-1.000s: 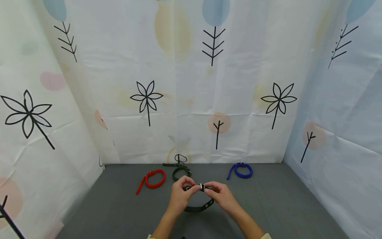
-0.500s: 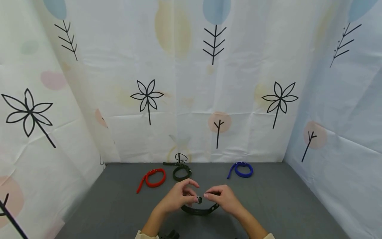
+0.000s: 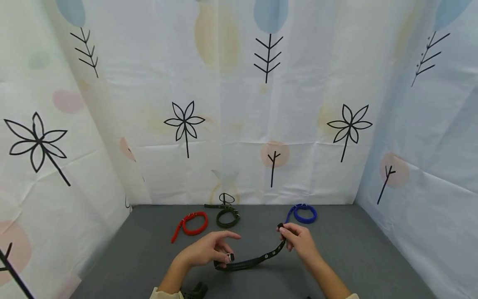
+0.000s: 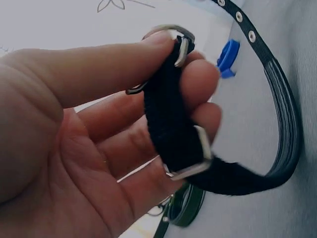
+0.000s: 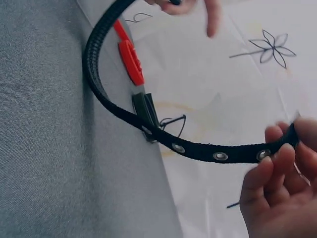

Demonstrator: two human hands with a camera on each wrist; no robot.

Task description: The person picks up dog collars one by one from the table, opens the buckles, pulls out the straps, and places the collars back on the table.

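A black collar (image 3: 248,263) with metal eyelets hangs in a shallow curve between both hands. My left hand (image 3: 205,250) pinches its buckle end between thumb and fingers, the index finger stretched out in the head view. In the left wrist view the metal buckle (image 4: 178,57) sits at the thumb tip, and a metal loop (image 4: 193,158) lies farther along the strap. My right hand (image 3: 301,243) pinches the free end with the eyelets. That end is undone from the buckle; in the right wrist view an eyelet (image 5: 220,156) shows just short of the fingertips.
At the back of the grey table (image 3: 142,257) lie a red collar (image 3: 194,224), a dark green collar (image 3: 227,218) and a blue collar (image 3: 305,213), each coiled. A patterned cloth (image 3: 239,166) stands behind and at both sides.
Both hands were together at the buckle; they have moved apart, left hand leftward, right hand rightward. The collar's free end has come out of the buckle, and the loop has opened into a curve.
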